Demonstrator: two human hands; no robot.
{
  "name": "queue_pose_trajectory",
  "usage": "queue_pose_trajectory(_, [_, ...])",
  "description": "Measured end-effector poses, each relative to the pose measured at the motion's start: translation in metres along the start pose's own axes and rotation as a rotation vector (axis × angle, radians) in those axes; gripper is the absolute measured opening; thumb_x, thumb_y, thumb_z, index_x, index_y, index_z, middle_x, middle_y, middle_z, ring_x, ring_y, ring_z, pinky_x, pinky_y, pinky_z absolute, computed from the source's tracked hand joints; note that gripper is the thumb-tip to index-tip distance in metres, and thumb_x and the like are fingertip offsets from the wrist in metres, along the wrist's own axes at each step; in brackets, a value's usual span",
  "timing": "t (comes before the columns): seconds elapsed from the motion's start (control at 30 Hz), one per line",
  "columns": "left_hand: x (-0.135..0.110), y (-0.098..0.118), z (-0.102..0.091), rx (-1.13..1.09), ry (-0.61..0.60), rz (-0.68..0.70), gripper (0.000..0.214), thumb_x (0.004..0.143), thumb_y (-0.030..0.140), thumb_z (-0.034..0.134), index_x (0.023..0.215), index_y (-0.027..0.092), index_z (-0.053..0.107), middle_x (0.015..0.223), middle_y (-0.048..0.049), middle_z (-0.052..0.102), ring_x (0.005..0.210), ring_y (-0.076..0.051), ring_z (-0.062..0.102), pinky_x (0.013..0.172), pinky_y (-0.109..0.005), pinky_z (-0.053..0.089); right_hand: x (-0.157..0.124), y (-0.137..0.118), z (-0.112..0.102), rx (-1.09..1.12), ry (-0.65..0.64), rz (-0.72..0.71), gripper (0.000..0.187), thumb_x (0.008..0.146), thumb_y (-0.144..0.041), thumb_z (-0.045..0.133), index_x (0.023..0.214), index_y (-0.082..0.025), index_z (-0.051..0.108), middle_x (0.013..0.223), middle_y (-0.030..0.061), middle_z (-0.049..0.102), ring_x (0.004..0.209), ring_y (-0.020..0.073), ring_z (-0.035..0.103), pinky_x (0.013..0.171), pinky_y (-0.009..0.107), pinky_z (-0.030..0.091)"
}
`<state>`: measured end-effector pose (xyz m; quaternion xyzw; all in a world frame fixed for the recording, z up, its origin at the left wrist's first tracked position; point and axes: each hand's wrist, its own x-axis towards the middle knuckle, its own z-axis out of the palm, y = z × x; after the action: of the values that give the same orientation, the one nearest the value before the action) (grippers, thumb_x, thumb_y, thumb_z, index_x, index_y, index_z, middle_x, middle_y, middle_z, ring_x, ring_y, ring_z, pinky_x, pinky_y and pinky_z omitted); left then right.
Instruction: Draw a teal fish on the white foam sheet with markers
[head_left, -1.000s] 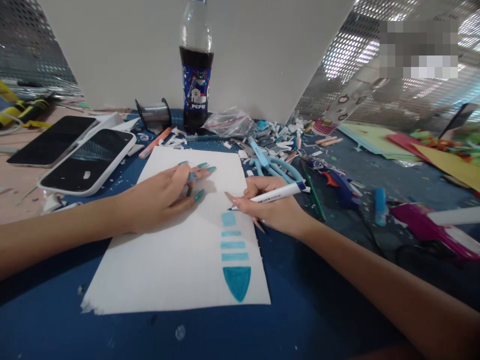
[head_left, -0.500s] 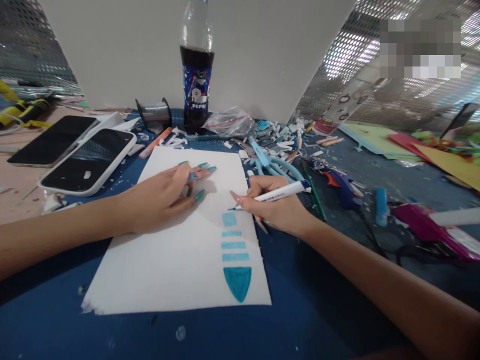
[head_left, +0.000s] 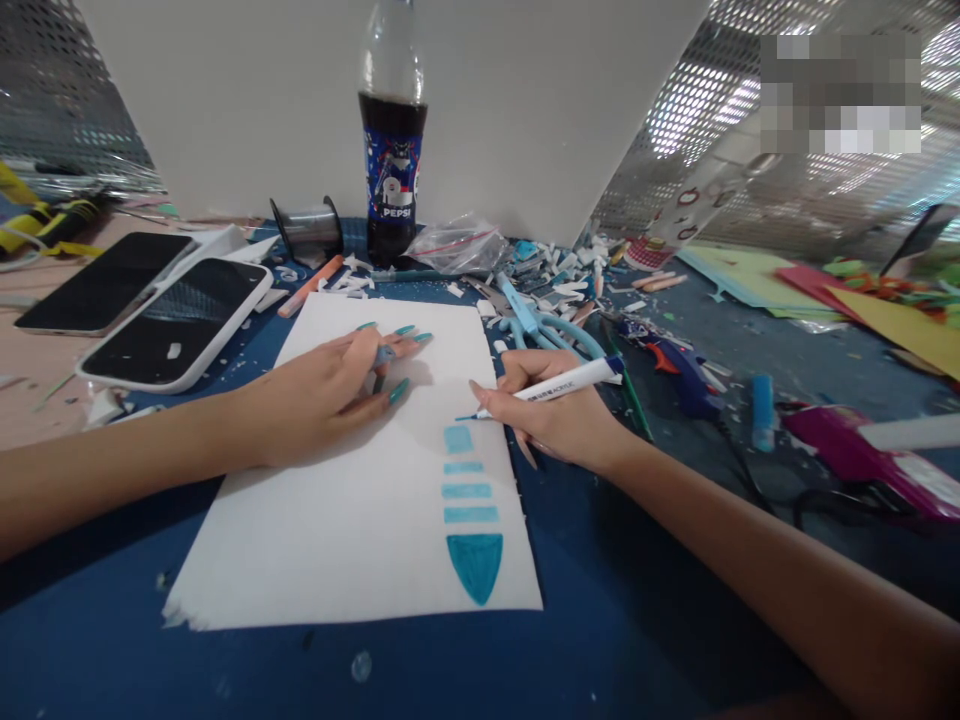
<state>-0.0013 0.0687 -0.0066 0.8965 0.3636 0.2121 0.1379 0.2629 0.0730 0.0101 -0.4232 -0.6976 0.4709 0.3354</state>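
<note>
A white sheet of paper [head_left: 352, 510] lies on the blue table. Down its right side runs a column of teal painted bars [head_left: 465, 480] ending in a pointed teal shape [head_left: 475, 565]. My left hand [head_left: 330, 385] rests flat on the sheet's upper part, fingers stretched out, a small blue thing under them. My right hand [head_left: 555, 415] is closed on a white marker pen [head_left: 559, 385]. Its tip touches the paper just above the top teal bar.
A Pepsi bottle [head_left: 392, 150] stands behind the sheet beside a wire spool [head_left: 307, 230]. Two phones [head_left: 176, 320] lie at left. Blue scissors [head_left: 544, 325], paper scraps, a glue gun [head_left: 679, 365] and coloured paper sheets [head_left: 825, 290] crowd the right side.
My right hand has slid a little to the right with the pen, its tip staying just above the top bar. My left hand has not moved.
</note>
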Motion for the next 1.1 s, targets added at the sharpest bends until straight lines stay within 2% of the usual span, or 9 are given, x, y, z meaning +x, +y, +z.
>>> queue_pose_trajectory(0.2, [0.0, -0.003, 0.002, -0.013, 0.026, 0.021, 0.018, 0.102, 0.034, 0.037, 0.09, 0.026, 0.027, 0.141, -0.0208, 0.06, 0.121, -0.033, 0.061, 0.089, -0.044, 0.051, -0.001, 0.0, -0.001, -0.039, 0.026, -0.034, 0.042, 0.074, -0.026, 0.069, 0.054, -0.023, 0.032, 0.041, -0.0082, 0.039, 0.036, 0.006, 0.037, 0.038, 0.019, 0.023])
queue_pose_trajectory(0.4, [0.001, 0.007, -0.005, -0.034, -0.06, -0.067, 0.018, 0.104, 0.033, 0.035, 0.09, 0.026, 0.025, 0.142, -0.0246, 0.057, 0.125, -0.034, 0.058, 0.092, -0.047, 0.048, -0.001, 0.001, -0.003, -0.037, 0.043, -0.017, 0.049, 0.072, -0.029, 0.076, 0.054, -0.021, 0.031, 0.044, -0.0075, 0.037, 0.039, 0.0051, 0.035, 0.041, 0.019, 0.022])
queue_pose_trajectory(0.73, [0.001, 0.009, -0.007, -0.028, -0.076, -0.072, 0.018, 0.104, 0.034, 0.035, 0.091, 0.026, 0.026, 0.143, -0.0232, 0.056, 0.126, -0.033, 0.058, 0.092, -0.044, 0.048, 0.0, -0.001, -0.004, -0.047, 0.044, -0.032, 0.05, 0.072, -0.028, 0.075, 0.053, -0.021, 0.029, 0.046, -0.0072, 0.034, 0.043, 0.0058, 0.033, 0.046, 0.022, 0.024])
queue_pose_trajectory(0.83, [0.002, 0.009, -0.007, -0.023, -0.077, -0.076, 0.018, 0.105, 0.035, 0.034, 0.092, 0.025, 0.025, 0.142, -0.0243, 0.056, 0.124, -0.033, 0.058, 0.093, -0.045, 0.048, 0.0, -0.001, -0.004, -0.039, 0.043, -0.045, 0.052, 0.073, -0.029, 0.076, 0.053, -0.02, 0.029, 0.047, -0.0073, 0.033, 0.043, 0.0053, 0.032, 0.048, 0.022, 0.024])
queue_pose_trajectory(0.97, [0.001, 0.008, -0.006, -0.037, -0.064, -0.046, 0.016, 0.105, 0.033, 0.034, 0.093, 0.025, 0.026, 0.145, -0.0252, 0.054, 0.132, -0.034, 0.054, 0.098, -0.048, 0.046, -0.001, 0.0, -0.004, -0.04, 0.049, -0.032, 0.054, 0.073, -0.033, 0.078, 0.053, -0.02, 0.029, 0.047, -0.0073, 0.033, 0.043, 0.0051, 0.032, 0.048, 0.022, 0.025])
queue_pose_trajectory(1.1, [0.001, 0.007, -0.006, -0.041, -0.066, -0.052, 0.017, 0.104, 0.033, 0.035, 0.092, 0.025, 0.026, 0.146, -0.0253, 0.054, 0.13, -0.035, 0.055, 0.095, -0.048, 0.048, 0.0, 0.001, -0.004, -0.05, 0.05, -0.033, 0.055, 0.072, -0.033, 0.079, 0.052, -0.02, 0.03, 0.047, -0.0073, 0.034, 0.042, 0.0047, 0.032, 0.046, 0.021, 0.023])
